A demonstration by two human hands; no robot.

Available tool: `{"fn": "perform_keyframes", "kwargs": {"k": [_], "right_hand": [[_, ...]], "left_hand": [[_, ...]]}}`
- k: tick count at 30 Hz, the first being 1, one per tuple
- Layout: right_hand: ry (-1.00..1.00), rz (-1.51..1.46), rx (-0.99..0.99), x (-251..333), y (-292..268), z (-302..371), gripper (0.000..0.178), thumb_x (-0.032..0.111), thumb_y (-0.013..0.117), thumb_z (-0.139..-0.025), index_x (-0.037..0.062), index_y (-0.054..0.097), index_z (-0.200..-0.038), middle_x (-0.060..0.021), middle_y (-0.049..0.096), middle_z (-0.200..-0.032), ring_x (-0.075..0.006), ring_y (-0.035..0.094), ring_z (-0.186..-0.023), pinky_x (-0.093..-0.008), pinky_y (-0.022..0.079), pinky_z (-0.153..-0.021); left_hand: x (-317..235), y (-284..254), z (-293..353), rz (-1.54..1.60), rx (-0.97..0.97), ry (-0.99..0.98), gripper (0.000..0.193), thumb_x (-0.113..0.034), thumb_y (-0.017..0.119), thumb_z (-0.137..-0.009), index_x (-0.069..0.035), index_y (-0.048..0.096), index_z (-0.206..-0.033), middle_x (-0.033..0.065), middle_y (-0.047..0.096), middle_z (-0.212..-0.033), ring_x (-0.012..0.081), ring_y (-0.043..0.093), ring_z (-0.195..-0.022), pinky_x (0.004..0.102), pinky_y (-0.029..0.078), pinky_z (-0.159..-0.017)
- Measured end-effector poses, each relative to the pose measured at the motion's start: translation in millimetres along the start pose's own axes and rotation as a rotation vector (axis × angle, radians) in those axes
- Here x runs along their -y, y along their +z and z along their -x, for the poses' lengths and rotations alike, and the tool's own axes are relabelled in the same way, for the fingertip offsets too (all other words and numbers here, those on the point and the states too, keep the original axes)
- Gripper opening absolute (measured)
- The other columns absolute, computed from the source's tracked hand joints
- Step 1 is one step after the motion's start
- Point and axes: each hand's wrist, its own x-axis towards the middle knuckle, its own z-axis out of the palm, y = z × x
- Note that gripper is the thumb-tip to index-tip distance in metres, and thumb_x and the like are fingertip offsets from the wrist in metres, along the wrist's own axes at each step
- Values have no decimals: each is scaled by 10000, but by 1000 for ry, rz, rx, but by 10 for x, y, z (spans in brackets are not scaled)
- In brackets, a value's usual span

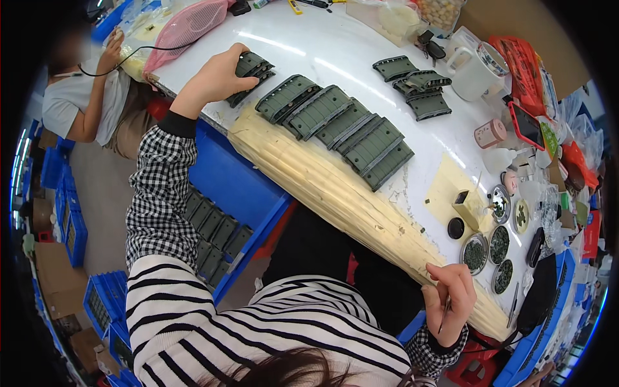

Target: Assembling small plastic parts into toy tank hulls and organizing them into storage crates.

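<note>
My left hand (218, 76) reaches over the table's left end, thumb and fingers closed around a dark green curved panel (251, 66). Beside it, several more green ribbed panels (335, 122) lie in a slanting row along the near edge. Over the table's front edge at the lower right, my right hand (452, 293) is closed, with a slim metal tool (445, 314), perhaps tweezers, between the fingers. Close to this hand stand round dishes (475, 254) of small dark green pieces. Farther back lies another small group of green panels (420, 87).
Yellowish padding (335, 184) covers the table's front edge. A blue crate (242, 174) with green panels sits below on the left. At the right are a white mug (474, 74), a red-framed phone (525, 126) and plastic bags. Another person (90, 103) sits at the far left.
</note>
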Motion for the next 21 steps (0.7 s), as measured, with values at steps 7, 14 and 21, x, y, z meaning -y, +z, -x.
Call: {"fn": "perform_keyframes", "kwargs": {"k": [7,14,21], "right_hand": [[8,3,5,-6,-15,11,325,49,792,-725,35,710,-1039,-58,579,-837,-108,425,-563,-240,349,-505],[29,13,9,11,-9,-3,318,63,794,-733,38,713,-1039,-57,580,-837,-108,431,-564,-239,354,-502],[15,15,1,4,-16,27,311,72,795,-739,34,711,-1036,-56,579,-833,-109,428,-563,-240,349,-504]], "left_hand": [[-169,-14,34,-97,30,-78,667,-220,777,-777,-39,443,-1325,199,677,-1018,264,678,-900,353,530,-801],[-605,-51,130,260,40,66,672,-221,785,-791,-56,436,-1342,99,667,-979,160,641,-894,292,518,-762],[-815,-40,123,29,155,130,846,-168,783,-724,-56,353,-1444,176,662,-993,248,647,-811,340,524,-731]]}}
